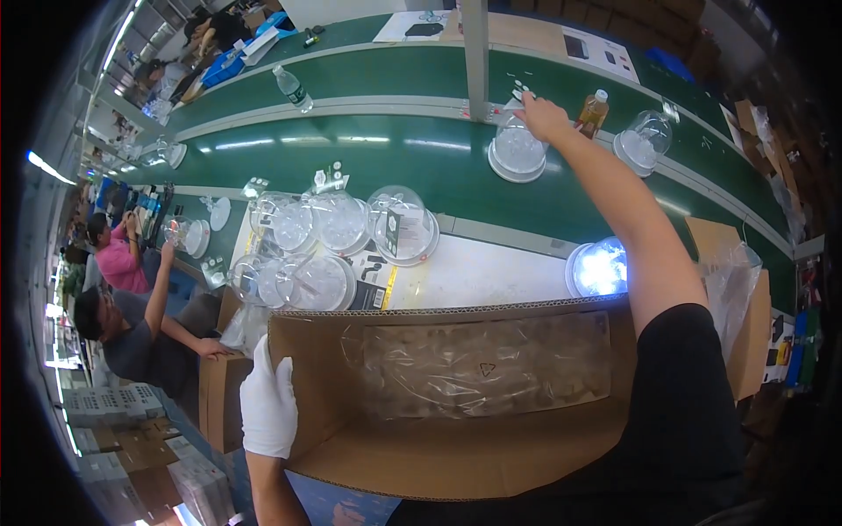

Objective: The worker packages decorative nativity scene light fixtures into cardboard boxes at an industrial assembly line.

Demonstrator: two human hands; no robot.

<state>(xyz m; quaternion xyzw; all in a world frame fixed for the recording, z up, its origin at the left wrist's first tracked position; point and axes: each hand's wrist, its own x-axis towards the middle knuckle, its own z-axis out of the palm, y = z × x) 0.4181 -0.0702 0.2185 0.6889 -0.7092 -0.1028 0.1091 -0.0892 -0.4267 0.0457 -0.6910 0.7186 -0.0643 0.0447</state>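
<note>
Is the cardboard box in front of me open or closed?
Open. The cardboard box has its flap up, showing a crumpled clear plastic bag inside; the gloved left hand rests on its left edge.

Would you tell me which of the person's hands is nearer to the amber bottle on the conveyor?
Right. The right hand rests on a clear dome just beside the amber bottle; the gloved left hand grips the cardboard box edge, far below.

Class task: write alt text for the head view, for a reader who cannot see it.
A person's bare right hand reaches across a green conveyor belt to a clear dome on a white base. Their white-gloved left hand grips the edge of an open cardboard box lined with a clear plastic bag; more domes cluster nearby.
</note>
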